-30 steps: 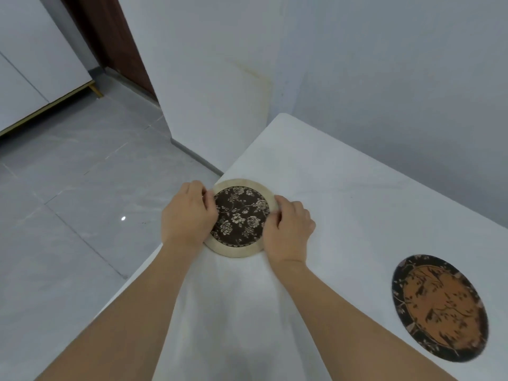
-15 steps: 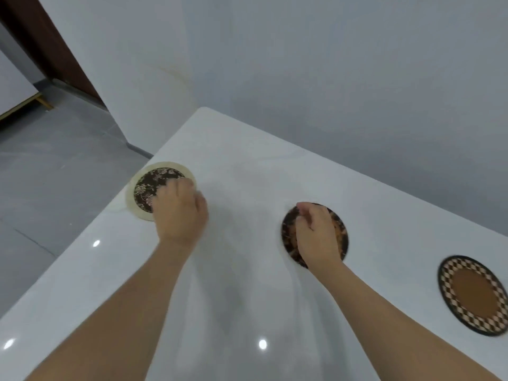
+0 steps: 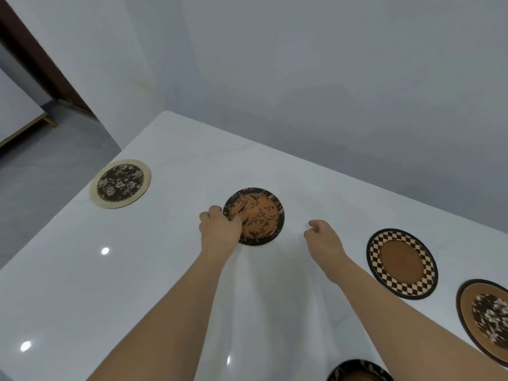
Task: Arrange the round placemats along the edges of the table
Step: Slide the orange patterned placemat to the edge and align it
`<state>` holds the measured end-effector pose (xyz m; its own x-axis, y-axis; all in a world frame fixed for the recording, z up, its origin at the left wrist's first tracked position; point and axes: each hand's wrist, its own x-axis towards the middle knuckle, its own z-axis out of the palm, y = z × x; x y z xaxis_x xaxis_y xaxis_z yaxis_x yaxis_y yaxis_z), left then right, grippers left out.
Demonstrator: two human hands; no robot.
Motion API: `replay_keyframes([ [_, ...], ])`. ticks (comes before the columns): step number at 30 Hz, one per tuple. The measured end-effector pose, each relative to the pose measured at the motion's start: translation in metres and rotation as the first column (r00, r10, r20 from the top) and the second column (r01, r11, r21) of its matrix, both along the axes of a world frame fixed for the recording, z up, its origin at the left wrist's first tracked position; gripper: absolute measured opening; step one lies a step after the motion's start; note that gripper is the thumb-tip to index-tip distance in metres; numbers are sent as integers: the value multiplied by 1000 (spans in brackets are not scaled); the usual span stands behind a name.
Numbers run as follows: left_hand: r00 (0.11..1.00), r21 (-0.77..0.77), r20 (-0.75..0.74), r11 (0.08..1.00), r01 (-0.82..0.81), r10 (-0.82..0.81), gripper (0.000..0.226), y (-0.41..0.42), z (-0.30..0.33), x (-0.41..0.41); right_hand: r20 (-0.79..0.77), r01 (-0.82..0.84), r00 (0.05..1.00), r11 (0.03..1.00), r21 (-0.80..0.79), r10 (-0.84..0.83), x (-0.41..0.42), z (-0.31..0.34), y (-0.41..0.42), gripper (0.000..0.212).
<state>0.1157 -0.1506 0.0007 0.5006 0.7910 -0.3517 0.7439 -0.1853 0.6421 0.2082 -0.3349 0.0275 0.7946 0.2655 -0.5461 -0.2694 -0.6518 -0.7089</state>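
Note:
Several round placemats lie on the white table. A cream-rimmed floral placemat sits at the table's left edge. An orange placemat with a dark rim lies in the middle; my left hand rests on its left rim, fingers curled over the edge. Just right of that mat, my right hand hovers with loosely curled fingers, holding nothing. A checkered-rim placemat and a brown floral one lie at the right. Another dark placemat is cut off at the bottom.
Grey walls run close behind the table's far edge. A grey tiled floor drops off past the left edge, with a dark door frame beyond.
Both hands left the cream floral placemat at the left edge. The left hand has moved onto the orange placemat; the right hand touched it, then lifted off to its right.

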Motion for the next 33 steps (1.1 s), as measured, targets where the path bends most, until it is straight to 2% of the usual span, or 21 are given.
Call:
replay_keyframes([
  [2,998,-2,-44,999,-34,34,60,-1,-9,9,-100,69,993,995,69,-62,6,-8,9,46],
  [6,992,107,-64,989,-98,105,62,-11,-34,20,-157,73,986,990,121,-53,30,-22,30,46],
  [10,979,269,52,941,-203,197,62,-25,-58,17,-201,55,979,986,156,-23,48,-37,46,31],
  [13,970,303,49,922,-241,238,69,-25,-65,22,-177,-2,984,986,164,32,61,-51,46,14],
  [16,969,330,19,914,-238,245,69,-25,-69,25,-74,-106,991,988,115,115,65,-61,46,14],
  [19,962,327,66,906,-271,264,61,-26,-70,28,65,-189,980,982,24,187,68,-67,50,13],
  [24,928,317,227,879,-357,295,29,-28,-67,26,243,-263,941,961,86,236,57,-73,49,7],
  [27,916,306,266,875,-375,300,13,-27,-67,22,254,-288,936,945,154,243,55,-75,44,12],
  [30,937,322,263,895,-310,230,14,-23,-67,24,303,-273,932,936,225,199,66,-66,50,9],
  [33,919,190,342,944,-271,195,16,-12,-57,37,429,-255,891,946,199,150,81,-59,61,13],
])
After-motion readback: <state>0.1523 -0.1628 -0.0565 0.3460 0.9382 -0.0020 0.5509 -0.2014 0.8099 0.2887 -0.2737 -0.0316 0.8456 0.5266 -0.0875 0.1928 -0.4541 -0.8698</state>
